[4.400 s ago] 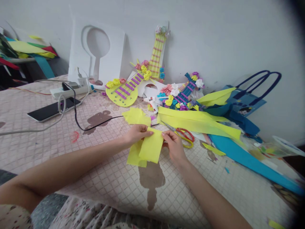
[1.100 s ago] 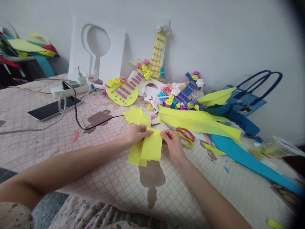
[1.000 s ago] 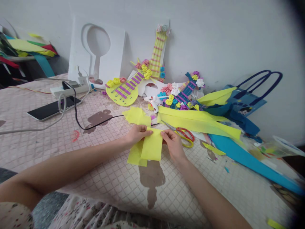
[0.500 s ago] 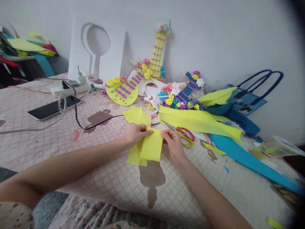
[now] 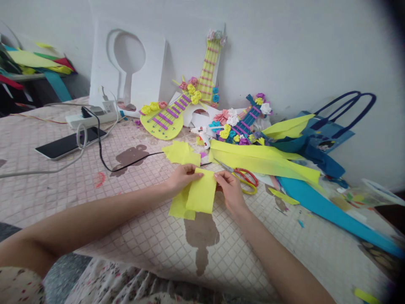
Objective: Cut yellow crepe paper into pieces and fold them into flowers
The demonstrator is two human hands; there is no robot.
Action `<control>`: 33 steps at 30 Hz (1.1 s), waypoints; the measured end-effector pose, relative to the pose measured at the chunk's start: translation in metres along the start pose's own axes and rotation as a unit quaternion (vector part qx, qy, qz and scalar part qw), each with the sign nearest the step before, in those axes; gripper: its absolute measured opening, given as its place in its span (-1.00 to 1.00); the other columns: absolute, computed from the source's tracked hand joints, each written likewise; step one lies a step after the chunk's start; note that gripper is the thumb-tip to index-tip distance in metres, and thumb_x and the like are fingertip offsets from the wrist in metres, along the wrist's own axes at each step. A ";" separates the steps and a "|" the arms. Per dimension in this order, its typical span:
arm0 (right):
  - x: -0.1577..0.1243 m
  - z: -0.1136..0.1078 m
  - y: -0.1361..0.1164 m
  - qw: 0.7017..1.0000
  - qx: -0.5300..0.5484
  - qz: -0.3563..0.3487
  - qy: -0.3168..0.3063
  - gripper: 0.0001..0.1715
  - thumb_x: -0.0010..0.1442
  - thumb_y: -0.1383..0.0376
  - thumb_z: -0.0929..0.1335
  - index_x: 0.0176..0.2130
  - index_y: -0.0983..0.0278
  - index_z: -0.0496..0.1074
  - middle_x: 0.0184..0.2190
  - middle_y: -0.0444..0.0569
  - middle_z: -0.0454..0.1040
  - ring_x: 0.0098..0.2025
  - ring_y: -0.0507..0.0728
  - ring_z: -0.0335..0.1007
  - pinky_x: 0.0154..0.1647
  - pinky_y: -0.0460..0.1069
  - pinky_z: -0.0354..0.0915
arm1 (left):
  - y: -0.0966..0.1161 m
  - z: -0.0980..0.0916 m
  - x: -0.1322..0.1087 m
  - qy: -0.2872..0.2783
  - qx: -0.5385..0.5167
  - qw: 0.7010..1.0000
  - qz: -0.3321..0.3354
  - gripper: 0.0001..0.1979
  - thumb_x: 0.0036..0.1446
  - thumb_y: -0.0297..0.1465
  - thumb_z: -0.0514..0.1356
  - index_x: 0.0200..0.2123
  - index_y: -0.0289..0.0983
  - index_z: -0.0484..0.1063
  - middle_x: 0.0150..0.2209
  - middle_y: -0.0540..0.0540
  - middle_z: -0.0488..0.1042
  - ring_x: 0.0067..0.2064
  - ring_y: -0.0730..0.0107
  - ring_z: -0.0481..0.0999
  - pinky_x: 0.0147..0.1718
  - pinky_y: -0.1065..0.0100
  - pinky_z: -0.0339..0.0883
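A yellow paper piece (image 5: 201,194) hangs between both hands just above the pink quilted surface (image 5: 95,198). My left hand (image 5: 182,177) pinches its upper left corner, fingers closed. My right hand (image 5: 230,190) pinches the upper right corner, fingers closed too. A second yellow piece (image 5: 179,207) lies under it, toward the left. Another crumpled yellow piece (image 5: 180,153) lies just beyond my left hand. Red and yellow scissors (image 5: 245,179) rest right of my right hand.
Long yellow paper strips (image 5: 262,160) and a blue strip (image 5: 329,211) spread to the right by a blue bag (image 5: 325,135). Paper guitars (image 5: 167,120) with flowers, a glue gun (image 5: 202,136), a white foam board (image 5: 129,67), a phone (image 5: 68,143), a power strip (image 5: 91,118) and cables sit behind.
Almost nothing differs: both hands keep pinching the yellow paper, which sits slightly more upright than several seconds ago. The view has shifted a little.
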State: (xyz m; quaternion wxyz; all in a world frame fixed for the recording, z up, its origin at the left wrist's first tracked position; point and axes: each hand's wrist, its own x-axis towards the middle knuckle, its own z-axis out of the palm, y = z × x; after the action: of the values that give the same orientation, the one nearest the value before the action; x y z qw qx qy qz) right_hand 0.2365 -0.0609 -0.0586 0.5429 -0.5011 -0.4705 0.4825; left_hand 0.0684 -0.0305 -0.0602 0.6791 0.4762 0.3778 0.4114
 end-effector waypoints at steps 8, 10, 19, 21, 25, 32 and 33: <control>0.001 -0.001 0.002 1.000 -0.003 0.000 -0.003 -0.75 0.01 0.16 0.40 -0.53 0.25 0.34 -0.60 -0.22 0.31 -0.55 0.00 0.20 -0.53 -0.08 0.22 | -0.006 -0.005 0.008 -0.057 -0.026 0.994 0.088 -0.67 -0.11 -0.35 0.36 -0.37 -0.26 0.25 -0.39 0.03 0.45 -0.40 0.46 0.47 -0.42 0.41 0.34; 0.001 -0.001 0.002 1.000 -0.003 0.000 -0.003 -0.75 0.00 0.16 0.41 -0.53 0.25 0.34 -0.61 -0.22 0.30 -0.56 0.00 0.20 -0.53 -0.09 0.21 | -0.007 -0.007 0.010 -0.074 -0.002 0.993 0.089 -0.75 -0.10 -0.35 0.34 -0.44 -0.31 0.33 -0.30 -0.05 0.49 -0.35 0.45 0.48 -0.36 0.41 0.34; 0.001 -0.002 0.002 1.000 -0.006 0.003 -0.015 -0.75 0.01 0.15 0.41 -0.52 0.25 0.36 -0.61 -0.21 0.33 -0.56 0.01 0.23 -0.54 -0.08 0.22 | -0.003 -0.011 0.013 -0.110 0.071 0.990 0.057 -0.87 -0.01 -0.40 0.26 -0.35 -0.28 0.57 -0.29 -0.08 0.57 -0.31 0.43 0.51 -0.27 0.41 0.35; 0.001 -0.002 0.003 1.000 -0.006 0.005 -0.016 -0.74 0.00 0.14 0.41 -0.52 0.25 0.36 -0.62 -0.21 0.33 -0.56 0.01 0.23 -0.54 -0.08 0.21 | -0.002 -0.012 0.013 -0.120 0.083 0.987 0.060 -0.86 0.00 -0.41 0.25 -0.33 -0.27 0.57 -0.28 -0.08 0.58 -0.30 0.42 0.52 -0.27 0.41 0.36; 0.001 -0.002 0.004 1.000 -0.007 0.009 -0.015 -0.73 0.00 0.13 0.42 -0.52 0.24 0.35 -0.61 -0.21 0.33 -0.56 0.01 0.23 -0.54 -0.08 0.22 | 0.001 -0.012 0.012 -0.127 0.099 0.985 0.065 -0.85 0.02 -0.40 0.23 -0.32 -0.23 0.59 -0.24 -0.09 0.58 -0.26 0.38 0.53 -0.23 0.39 0.36; -0.001 -0.002 0.000 0.999 0.001 0.018 -0.031 -0.64 0.06 -0.03 0.36 -0.36 0.19 0.30 -0.49 -0.15 0.43 -0.48 0.07 0.35 -0.47 -0.04 0.28 | 0.004 -0.013 0.013 -0.106 0.080 0.990 0.041 -0.84 0.01 -0.41 0.23 -0.32 -0.22 0.59 -0.24 -0.08 0.58 -0.25 0.38 0.53 -0.23 0.38 0.36; -0.001 -0.002 -0.001 0.999 0.010 0.016 -0.040 -0.62 0.08 -0.07 0.33 -0.30 0.16 0.28 -0.45 -0.15 0.45 -0.46 0.08 0.37 -0.45 -0.04 0.29 | 0.004 -0.014 0.013 -0.097 0.068 0.993 0.028 -0.84 0.01 -0.41 0.23 -0.31 -0.23 0.59 -0.25 -0.09 0.58 -0.27 0.38 0.53 -0.24 0.38 0.37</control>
State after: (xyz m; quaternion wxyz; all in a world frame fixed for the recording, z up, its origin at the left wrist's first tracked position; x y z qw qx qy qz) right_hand 0.2383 -0.0624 -0.0573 0.5210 -0.4834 -0.4784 0.5158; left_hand 0.0601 -0.0127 -0.0612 0.6669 0.5692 0.3234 0.3558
